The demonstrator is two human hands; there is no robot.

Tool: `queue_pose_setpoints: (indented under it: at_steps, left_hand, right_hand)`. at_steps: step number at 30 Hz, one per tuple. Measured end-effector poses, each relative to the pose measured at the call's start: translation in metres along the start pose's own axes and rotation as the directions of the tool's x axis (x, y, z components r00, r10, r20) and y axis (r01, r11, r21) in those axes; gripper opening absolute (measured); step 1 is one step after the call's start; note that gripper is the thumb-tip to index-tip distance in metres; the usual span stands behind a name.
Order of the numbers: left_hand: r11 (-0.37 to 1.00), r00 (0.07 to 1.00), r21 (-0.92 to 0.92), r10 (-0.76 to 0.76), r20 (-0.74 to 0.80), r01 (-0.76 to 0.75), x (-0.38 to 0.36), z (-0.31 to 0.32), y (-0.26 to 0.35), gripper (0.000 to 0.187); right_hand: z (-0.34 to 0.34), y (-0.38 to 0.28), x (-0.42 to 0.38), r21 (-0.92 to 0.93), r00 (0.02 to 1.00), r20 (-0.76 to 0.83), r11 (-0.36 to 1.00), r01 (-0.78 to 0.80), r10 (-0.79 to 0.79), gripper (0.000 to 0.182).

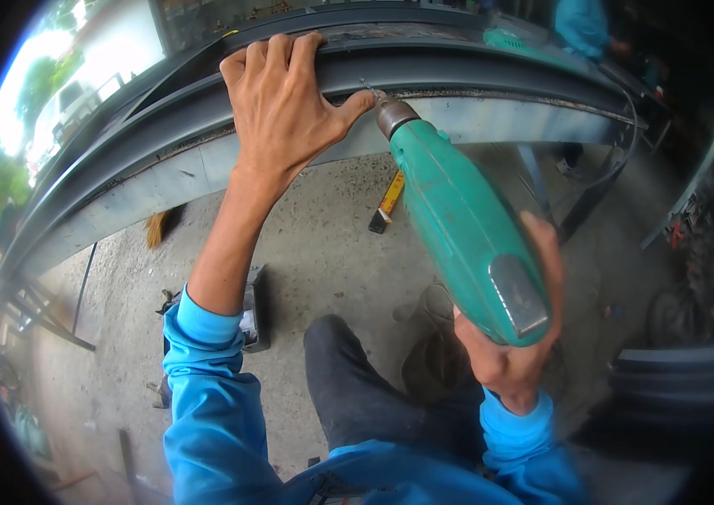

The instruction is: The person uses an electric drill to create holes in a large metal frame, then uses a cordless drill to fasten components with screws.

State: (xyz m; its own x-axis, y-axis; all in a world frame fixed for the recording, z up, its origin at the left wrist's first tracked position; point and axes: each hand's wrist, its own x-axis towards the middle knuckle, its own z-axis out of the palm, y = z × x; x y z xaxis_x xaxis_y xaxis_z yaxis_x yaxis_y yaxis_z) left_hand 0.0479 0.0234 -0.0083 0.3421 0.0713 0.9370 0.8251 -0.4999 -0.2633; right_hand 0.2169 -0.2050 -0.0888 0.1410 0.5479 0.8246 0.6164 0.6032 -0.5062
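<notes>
In my right hand (491,358) is a green power drill (462,215), gripped near its rear end. Its metal chuck (395,116) points up and left at a dark steel channel (449,71). A thin drill bit (367,86) reaches the channel's near face. My left hand (284,101) is hooked over the channel's upper edge, several fingers bent over the top. The left thumb stretches right, its tip close beside the bit and chuck. A pale steel beam (491,118) runs below the dark channel.
A yellow spirit level (389,202) shows below the beam. On the concrete floor (315,278) are a dark box (256,311) and a broom head (156,227). Another person in a blue sleeve (581,29) stands back right, near a second green tool (504,39). Dark steel stock (672,379) lies at right.
</notes>
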Motion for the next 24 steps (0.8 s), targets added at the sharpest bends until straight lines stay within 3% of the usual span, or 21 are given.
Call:
queue_pose_setpoints:
  at_steps: [2, 4, 5, 7, 11, 13, 15, 18, 24]
  left_hand:
    - [1.0, 1.0, 0.013, 0.0, 0.003, 0.0, 0.007, -0.004, -0.005, 0.082]
    - [0.999, 0.953, -0.032, -0.007, 0.302, 0.017, 0.023, -0.019, -0.022, 0.089]
    - [0.984, 0.841, -0.04, -0.127, 0.526, 0.174, 0.035, -0.031, -0.028, 0.091]
    - [0.998, 0.882, -0.003, -0.048, 0.469, 0.056, 0.03, -0.029, -0.031, 0.084]
    - [0.997, 0.928, -0.034, -0.051, 0.369, 0.068, 0.023, -0.025, -0.032, 0.077]
    - [0.998, 0.967, -0.059, -0.005, 0.254, 0.021, 0.022, -0.021, -0.032, 0.075]
    - [0.997, 0.95, -0.053, -0.029, 0.311, 0.048, 0.023, -0.022, -0.03, 0.075]
    - [0.998, 0.936, -0.037, -0.04, 0.349, 0.057, 0.024, -0.024, -0.031, 0.074]
    - [0.997, 0.913, -0.033, -0.051, 0.405, 0.07, 0.027, -0.03, -0.029, 0.062]
  right_hand:
    - [-0.002, -0.003, 0.001, -0.003, 1.0, -0.01, 1.0, -0.017, 0.017, 0.072]
    - [-0.008, -0.006, 0.003, -0.167, 0.987, 0.157, 0.984, 0.069, -0.043, 0.065]
    - [-0.007, -0.009, 0.006, -0.222, 0.982, 0.161, 0.965, 0.136, -0.101, 0.067]
    - [-0.003, -0.023, 0.012, -0.096, 0.982, 0.188, 0.995, 0.008, 0.01, 0.079]
    - [-0.004, -0.036, 0.024, -0.277, 0.978, 0.196, 0.952, 0.128, -0.074, 0.091]
    - [-0.002, -0.036, 0.019, -0.214, 0.987, 0.16, 0.977, 0.013, 0.022, 0.092]
    - [0.003, -0.039, 0.018, -0.219, 0.988, 0.155, 0.974, 0.049, -0.015, 0.091]
    - [0.009, -0.046, 0.018, -0.285, 0.983, 0.182, 0.957, 0.06, -0.007, 0.07]
    - [0.015, -0.05, 0.025, -0.35, 0.992, 0.087, 0.929, 0.12, -0.095, 0.076]
